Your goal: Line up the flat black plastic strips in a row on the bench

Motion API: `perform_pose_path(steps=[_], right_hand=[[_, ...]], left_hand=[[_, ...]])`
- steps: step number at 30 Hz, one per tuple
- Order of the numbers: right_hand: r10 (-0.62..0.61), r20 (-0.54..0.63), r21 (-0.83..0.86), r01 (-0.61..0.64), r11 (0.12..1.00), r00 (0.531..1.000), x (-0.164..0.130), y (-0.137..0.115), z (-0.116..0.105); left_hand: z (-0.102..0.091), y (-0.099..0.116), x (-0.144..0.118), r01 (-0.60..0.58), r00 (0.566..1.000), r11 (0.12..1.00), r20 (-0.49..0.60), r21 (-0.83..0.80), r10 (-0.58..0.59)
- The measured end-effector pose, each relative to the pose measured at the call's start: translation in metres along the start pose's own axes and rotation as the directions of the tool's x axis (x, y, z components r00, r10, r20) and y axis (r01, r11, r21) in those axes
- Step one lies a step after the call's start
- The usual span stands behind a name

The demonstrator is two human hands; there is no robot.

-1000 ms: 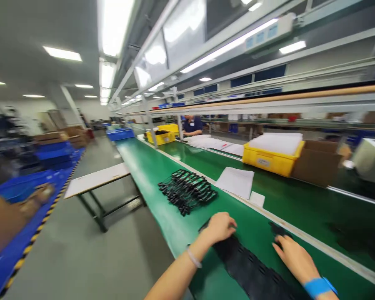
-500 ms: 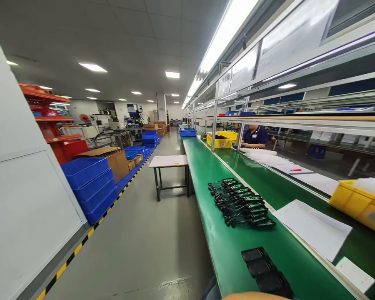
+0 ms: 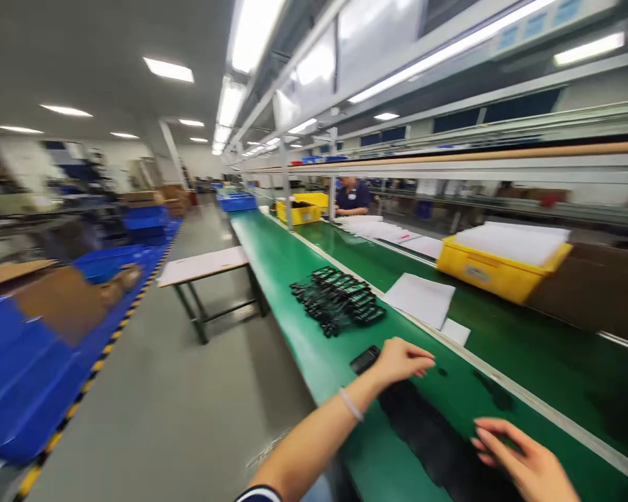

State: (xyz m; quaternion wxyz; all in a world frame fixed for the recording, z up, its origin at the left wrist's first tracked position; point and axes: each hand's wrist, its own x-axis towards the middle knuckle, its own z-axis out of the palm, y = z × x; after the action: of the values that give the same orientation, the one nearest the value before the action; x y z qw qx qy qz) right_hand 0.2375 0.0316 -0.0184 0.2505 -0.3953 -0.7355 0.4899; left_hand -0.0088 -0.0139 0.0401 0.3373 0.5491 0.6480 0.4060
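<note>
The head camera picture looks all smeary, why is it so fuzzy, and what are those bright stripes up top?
Head view: motion blur smears the blue bins and the black tray strip under both hands; left hand and right hand look soft. The ceiling light strips glare white, and the wide lens bends the green belt.

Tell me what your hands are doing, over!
Left hand flat on far end of black tray strip. Right hand open at its near end. Pile of black parts sits further up green belt.
</note>
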Motion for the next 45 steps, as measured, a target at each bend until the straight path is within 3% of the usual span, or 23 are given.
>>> perform_pose_path(steps=[3, 7, 15, 21, 26, 33, 37, 41, 45], right_hand=[[0.01, 0.013, -0.075, -0.009, 0.997, 1.0, -0.009, -0.024, 0.024], [-0.012, -0.031, -0.264, 0.003, 0.965, 0.999, -0.007, -0.032, 0.041], [-0.055, -0.036, -0.593, 0.023, 0.805, 0.998, -0.018, -0.04, 0.059], [-0.049, 0.013, -0.693, 0.044, 0.719, 0.999, -0.018, -0.045, 0.061], [-0.03, 0.048, -0.695, 0.055, 0.717, 0.998, -0.011, -0.048, 0.047], [-0.002, -0.135, -0.776, -0.105, 0.622, 0.991, 0.036, -0.031, -0.01], [-0.008, -0.105, -0.797, -0.079, 0.599, 0.994, 0.053, -0.018, -0.021], [-0.01, -0.08, -0.774, -0.055, 0.631, 0.997, 0.053, -0.013, -0.018], [0.003, -0.153, -0.651, -0.103, 0.752, 0.988, 0.044, -0.008, -0.021]], left_hand=[[-0.011, -0.014, -0.01, 0.0, 0.998, 0.994, 0.056, -0.11, 0.006], [-0.014, -0.024, -0.025, 0.014, 0.987, 0.994, 0.162, -0.112, 0.004], [0.017, -0.029, -0.032, -0.077, 0.972, 0.979, 0.233, 0.19, 0.031], [0.024, -0.027, -0.031, -0.109, 0.973, 0.93, 0.228, 0.352, 0.028], [0.027, -0.027, -0.032, -0.119, 0.981, 0.888, 0.19, 0.443, 0.037], [0.03, -0.026, -0.034, -0.108, 0.989, 0.853, 0.144, 0.51, 0.039], [0.029, -0.025, -0.036, -0.111, 0.988, 0.819, 0.152, 0.563, 0.029], [0.02, -0.021, -0.025, -0.155, 0.978, 0.798, 0.202, 0.583, 0.042], [0.017, -0.017, 0.013, -0.172, 0.983, 0.774, 0.152, 0.609, 0.099]])
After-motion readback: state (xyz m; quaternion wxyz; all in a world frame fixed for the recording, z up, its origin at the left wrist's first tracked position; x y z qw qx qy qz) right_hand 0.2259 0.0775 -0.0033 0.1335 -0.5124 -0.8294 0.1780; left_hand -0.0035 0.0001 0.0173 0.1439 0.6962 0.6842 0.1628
